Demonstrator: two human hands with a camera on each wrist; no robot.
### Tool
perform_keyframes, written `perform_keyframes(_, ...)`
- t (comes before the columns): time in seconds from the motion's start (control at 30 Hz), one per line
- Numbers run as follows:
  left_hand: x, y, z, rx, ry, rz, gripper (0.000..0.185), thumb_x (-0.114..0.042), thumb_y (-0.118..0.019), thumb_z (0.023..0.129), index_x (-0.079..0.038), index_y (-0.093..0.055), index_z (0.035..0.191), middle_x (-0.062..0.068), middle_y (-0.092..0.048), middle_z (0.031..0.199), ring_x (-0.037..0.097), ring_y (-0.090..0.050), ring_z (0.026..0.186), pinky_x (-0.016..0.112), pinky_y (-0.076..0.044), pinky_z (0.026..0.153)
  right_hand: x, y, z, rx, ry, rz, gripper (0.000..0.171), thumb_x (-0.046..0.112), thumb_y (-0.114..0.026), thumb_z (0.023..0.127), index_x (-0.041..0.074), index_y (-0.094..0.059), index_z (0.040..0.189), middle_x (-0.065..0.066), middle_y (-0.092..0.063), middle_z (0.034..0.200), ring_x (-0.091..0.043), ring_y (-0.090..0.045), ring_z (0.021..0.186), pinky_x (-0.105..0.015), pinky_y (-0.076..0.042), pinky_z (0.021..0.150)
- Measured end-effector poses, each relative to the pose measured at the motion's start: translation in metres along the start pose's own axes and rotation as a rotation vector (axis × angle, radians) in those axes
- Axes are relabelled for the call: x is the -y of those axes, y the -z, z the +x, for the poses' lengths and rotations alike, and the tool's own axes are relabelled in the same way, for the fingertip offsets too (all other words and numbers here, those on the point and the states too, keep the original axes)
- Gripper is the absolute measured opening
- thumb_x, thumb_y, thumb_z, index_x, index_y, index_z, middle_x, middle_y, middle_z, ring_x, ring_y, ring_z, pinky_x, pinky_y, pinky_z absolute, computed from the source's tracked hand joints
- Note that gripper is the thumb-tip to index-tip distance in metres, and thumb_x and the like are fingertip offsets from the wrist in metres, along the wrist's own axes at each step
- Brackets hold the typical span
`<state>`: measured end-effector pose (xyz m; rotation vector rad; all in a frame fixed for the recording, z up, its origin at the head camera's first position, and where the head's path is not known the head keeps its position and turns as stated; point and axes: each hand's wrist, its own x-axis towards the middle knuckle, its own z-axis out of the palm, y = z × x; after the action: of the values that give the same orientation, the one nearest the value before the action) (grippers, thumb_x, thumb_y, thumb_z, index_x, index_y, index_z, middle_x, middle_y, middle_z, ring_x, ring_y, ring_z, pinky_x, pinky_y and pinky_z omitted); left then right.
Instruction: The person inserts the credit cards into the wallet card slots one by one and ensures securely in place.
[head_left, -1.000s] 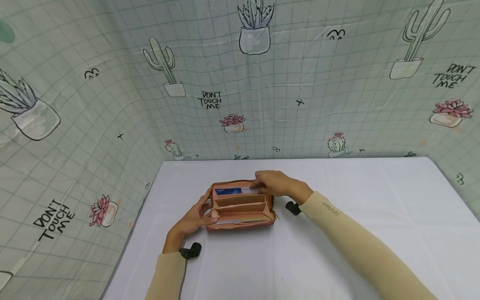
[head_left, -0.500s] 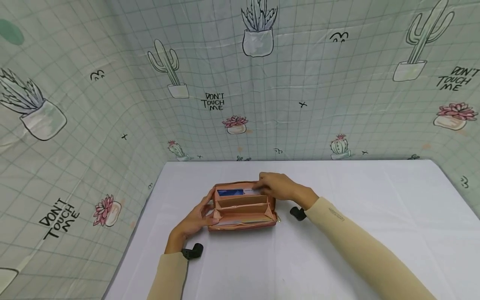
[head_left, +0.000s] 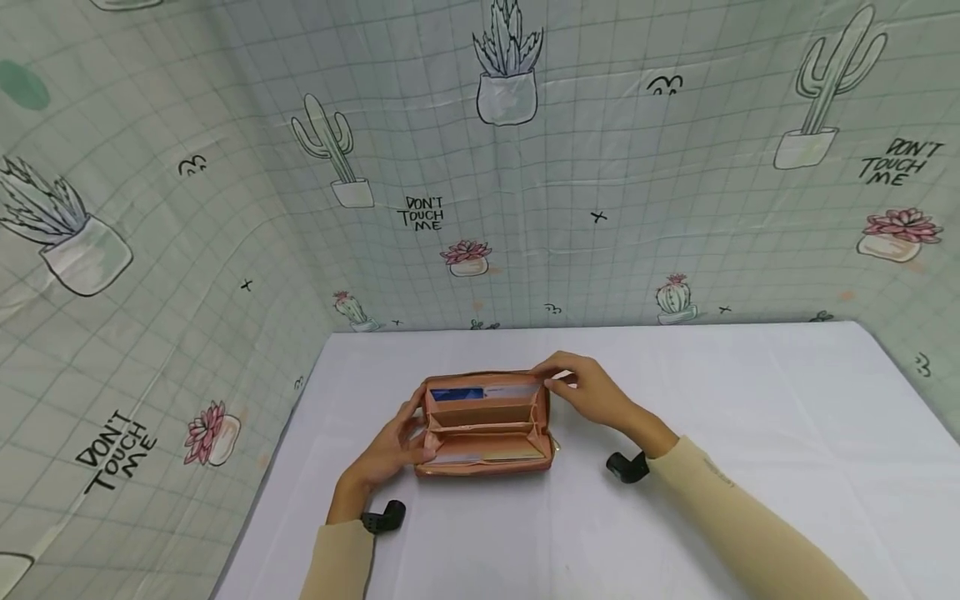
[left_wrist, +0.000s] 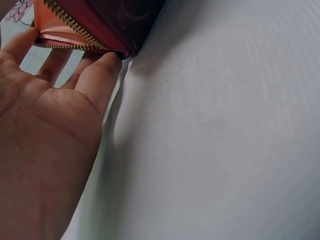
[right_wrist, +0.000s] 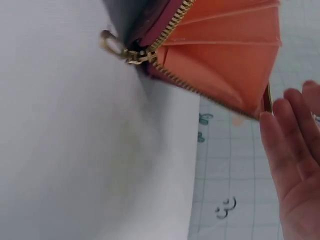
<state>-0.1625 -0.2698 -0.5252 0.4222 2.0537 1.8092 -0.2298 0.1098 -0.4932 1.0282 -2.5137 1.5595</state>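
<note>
1. Open wallet [head_left: 486, 425] lying flat on the white surface [head_left: 750, 400], near its middle, compartments up, zip fully undone.
2. Left hand [head_left: 390, 446] at the wallet's left end, fingers straight and spread against the zip edge [left_wrist: 75, 37], bracing rather than clasping; nothing curled round it.
3. Right hand [head_left: 592, 392] at the far right corner, just beside the back pocket; fingers loosely extended, no card visibly pinched. From the right wrist view, fingertips [right_wrist: 287, 130] close to the gusset [right_wrist: 225, 55] but seemingly apart from it.
4. Blue card [head_left: 457, 394] sitting in the rear slot, a paler card beside it; more cards or paper in the front slot [head_left: 487, 457].
5. Zip pull [right_wrist: 112, 44] resting on the surface at the right end.
6. Step in hand, as judged: sorting through the wallet's contents, wallet held spread and steady.
7. Next move likely calls for: steady bracing on the left, then a fine thumb-and-finger pinch on one card edge without dragging the wallet or catching the gusset.
</note>
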Motion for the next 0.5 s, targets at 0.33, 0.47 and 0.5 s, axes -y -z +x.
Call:
perform_keyframes(0.33,-0.003,-0.001,0.01,-0.076,-0.07,0.037,0.11,0.007,-0.077,0.092,-0.018,-0.006,0.172,0.016,-0.009,0.173,0.033,-0.022,0.153,0.014,-0.035,0.113,-0.012,0.032,-0.053,-0.041,-0.181,0.04,0.022,0.003,-0.065,0.104,-0.003,-0.073,0.124,-0.018,-0.073,0.122,-0.036,-0.071,0.111,-0.028,-0.058,0.087)
perform_keyframes(0.47,-0.005,0.001,0.015,-0.066,-0.08,0.054,0.108,0.009,-0.073,0.094,-0.019,-0.004,0.172,0.017,-0.008,0.173,0.042,-0.014,0.156,0.011,-0.032,0.114,-0.015,0.043,-0.073,-0.062,-0.21,0.024,0.022,0.005,-0.065,0.104,-0.003,-0.073,0.124,-0.018,-0.073,0.121,-0.027,-0.071,0.111,-0.026,-0.058,0.087)
perform_keyframes(0.5,-0.005,0.002,0.016,-0.062,-0.08,0.063,0.108,0.009,-0.073,0.094,-0.019,-0.004,0.172,0.017,-0.008,0.173,0.043,-0.013,0.157,0.011,-0.032,0.114,-0.016,0.045,-0.077,-0.069,-0.215,0.023,0.022,0.005,-0.066,0.104,-0.003,-0.073,0.124,-0.018,-0.073,0.121,-0.024,-0.071,0.11,-0.026,-0.058,0.087)
